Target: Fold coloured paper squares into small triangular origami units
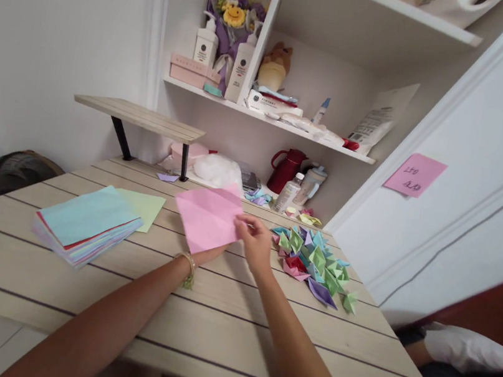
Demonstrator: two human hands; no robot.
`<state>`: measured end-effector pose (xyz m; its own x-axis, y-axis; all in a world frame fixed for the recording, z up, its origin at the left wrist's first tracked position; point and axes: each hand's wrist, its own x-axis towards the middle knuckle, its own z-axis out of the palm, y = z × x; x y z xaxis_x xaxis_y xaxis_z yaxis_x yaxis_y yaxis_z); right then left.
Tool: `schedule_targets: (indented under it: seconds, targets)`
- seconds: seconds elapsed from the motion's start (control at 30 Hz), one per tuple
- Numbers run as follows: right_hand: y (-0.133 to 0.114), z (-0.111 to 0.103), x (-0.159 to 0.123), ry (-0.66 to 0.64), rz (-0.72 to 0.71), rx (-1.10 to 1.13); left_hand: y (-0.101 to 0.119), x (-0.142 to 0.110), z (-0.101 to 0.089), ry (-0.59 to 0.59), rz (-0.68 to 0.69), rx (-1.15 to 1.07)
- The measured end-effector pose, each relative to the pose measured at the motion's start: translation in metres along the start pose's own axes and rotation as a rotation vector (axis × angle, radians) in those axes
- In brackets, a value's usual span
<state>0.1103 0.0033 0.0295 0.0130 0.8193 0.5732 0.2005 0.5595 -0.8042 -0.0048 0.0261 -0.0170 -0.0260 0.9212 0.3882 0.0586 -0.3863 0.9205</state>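
A square sheet of pink paper (207, 216) with faint creases is held tilted above the middle of the table. My right hand (256, 239) pinches its right edge between thumb and fingers. My left hand (212, 256), with a bracelet (190, 271) at the wrist, supports the sheet from behind and below; the paper hides its fingers. To the right lies a pile of small folded paper boats (316, 258) in green, blue, purple and red. A stack of coloured paper (89, 218), light blue on top, lies on the left, with a pale green sheet (142, 207) beside it.
The slatted wooden table (192, 331) carries a small raised shelf (139, 116) at the back left. Behind stand a red jug (286, 170), a clear bottle (288, 193) and a pale cup (311, 185). A person's white sleeve (473, 351) shows at the lower right.
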Motion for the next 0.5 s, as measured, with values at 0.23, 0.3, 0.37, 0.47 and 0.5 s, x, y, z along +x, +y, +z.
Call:
schedule_targets:
  seconds: [0.23, 0.3, 0.37, 0.47, 0.5]
  targets:
    - [0.058, -0.068, -0.015, 0.275, 0.233, 0.143, 0.003, -0.002, 0.002, -0.086, 0.064, -0.118]
    - [0.062, -0.069, -0.017, 0.299, 0.238, 0.159, 0.005, -0.002, 0.001, -0.108, 0.073, -0.132]
    - [0.060, -0.068, -0.017, 0.290, 0.220, 0.143, 0.007, -0.002, 0.000, -0.140, 0.113, -0.105]
    - [0.053, -0.067, -0.016, 0.234, 0.191, 0.119, 0.007, -0.001, -0.004, -0.166, 0.174, 0.056]
    - [0.051, -0.068, -0.016, 0.208, 0.194, 0.127, 0.008, 0.000, -0.004, -0.154, 0.175, 0.106]
